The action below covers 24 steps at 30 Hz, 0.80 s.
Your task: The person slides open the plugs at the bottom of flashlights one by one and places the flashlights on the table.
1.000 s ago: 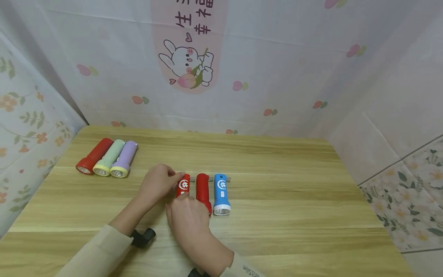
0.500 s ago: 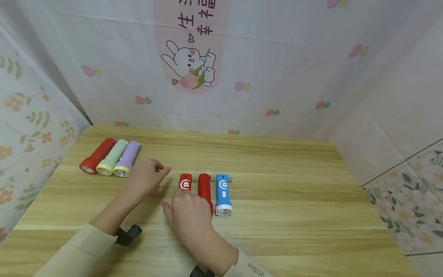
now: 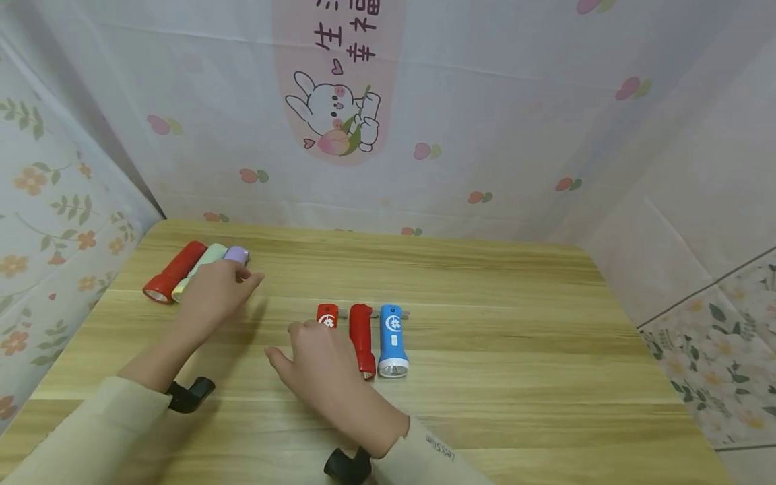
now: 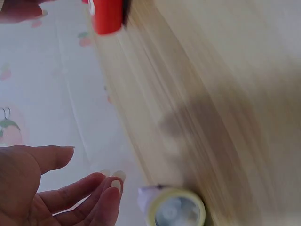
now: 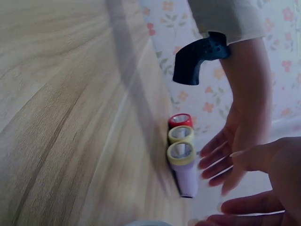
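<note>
My left hand (image 3: 212, 289) hovers over the purple flashlight (image 3: 237, 254) and the mint-green flashlight (image 3: 213, 253), hiding much of both. Its fingers are loosely bent with nothing between them in the left wrist view. Left of these lies a large red flashlight (image 3: 176, 271). My right hand (image 3: 321, 374) is over the lower part of a small red flashlight with a white print (image 3: 327, 312), thumb spread away. In the right wrist view its fingers look relaxed and hold nothing. Beside it lie a plain red flashlight (image 3: 360, 337) and a blue flashlight (image 3: 393, 340).
All the flashlights lie on a wood-grain table (image 3: 515, 350). A white curtain with a rabbit print (image 3: 485, 121) hangs behind it, and floral cloth (image 3: 48, 202) hangs at the left. Black camera mounts (image 3: 190, 394) stick out at both wrists.
My left hand has let go of the small red flashlight's top end and moved left to the purple one. My right hand has shifted slightly left, its thumb spreading outward.
</note>
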{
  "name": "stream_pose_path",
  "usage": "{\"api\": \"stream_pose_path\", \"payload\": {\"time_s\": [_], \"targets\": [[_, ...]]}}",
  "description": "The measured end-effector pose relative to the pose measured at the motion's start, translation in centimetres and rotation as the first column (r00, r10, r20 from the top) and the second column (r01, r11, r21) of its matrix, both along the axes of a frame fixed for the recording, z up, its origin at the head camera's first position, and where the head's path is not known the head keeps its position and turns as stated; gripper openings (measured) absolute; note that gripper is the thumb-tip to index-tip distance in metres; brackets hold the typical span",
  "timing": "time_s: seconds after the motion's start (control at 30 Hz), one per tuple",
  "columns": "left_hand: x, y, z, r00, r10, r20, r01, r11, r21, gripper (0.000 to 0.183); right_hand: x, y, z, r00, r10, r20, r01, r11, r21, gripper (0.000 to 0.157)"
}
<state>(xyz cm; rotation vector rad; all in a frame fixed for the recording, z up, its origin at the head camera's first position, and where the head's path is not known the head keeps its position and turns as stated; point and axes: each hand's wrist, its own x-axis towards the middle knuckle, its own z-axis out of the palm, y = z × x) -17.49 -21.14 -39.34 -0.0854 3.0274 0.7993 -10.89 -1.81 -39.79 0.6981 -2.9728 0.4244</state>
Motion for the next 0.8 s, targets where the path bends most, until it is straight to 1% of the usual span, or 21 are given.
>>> {"api": "stream_pose_path", "payload": {"time_s": [0.1, 0.2, 0.37, 0.53, 0.63, 0.8], "targets": [[-0.4, -0.9, 0.0, 1.0, 0.018, -0.011, -0.018, 1.0, -0.02, 0.042, -0.6, -0.3, -0.3, 0.999, 0.025, 0.036, -0.023, 0.998, -0.055, 0.038], [-0.9, -1.9, -0.1, 1.0, 0.016, -0.012, -0.017, 1.0, -0.024, 0.044, -0.9, -0.7, -0.5, 0.994, 0.037, 0.107, -0.024, 0.992, -0.123, 0.039], [-1.8, -3.4, -0.1, 1.0, -0.002, -0.001, 0.002, 0.999, -0.034, 0.047, -1.4, -1.6, -0.4, 0.969, 0.064, 0.24, -0.014, 0.979, -0.203, 0.043], [-2.7, -4.4, -0.2, 0.999, -0.014, 0.048, 0.017, 0.999, -0.05, 0.052, -2.1, -2.7, -0.4, 0.927, 0.084, 0.366, 0.022, 0.961, -0.277, 0.048], [-3.2, -4.6, -0.3, 0.997, -0.016, 0.074, 0.02, 0.998, -0.056, 0.055, -2.6, -3.4, -0.6, 0.894, 0.079, 0.442, 0.074, 0.945, -0.319, 0.05], [-3.9, -4.8, -0.2, 0.994, 0.001, 0.11, 0.007, 0.997, -0.074, 0.056, -3.5, -4.6, -1.0, 0.852, 0.042, 0.522, 0.166, 0.924, -0.346, 0.053]]}}
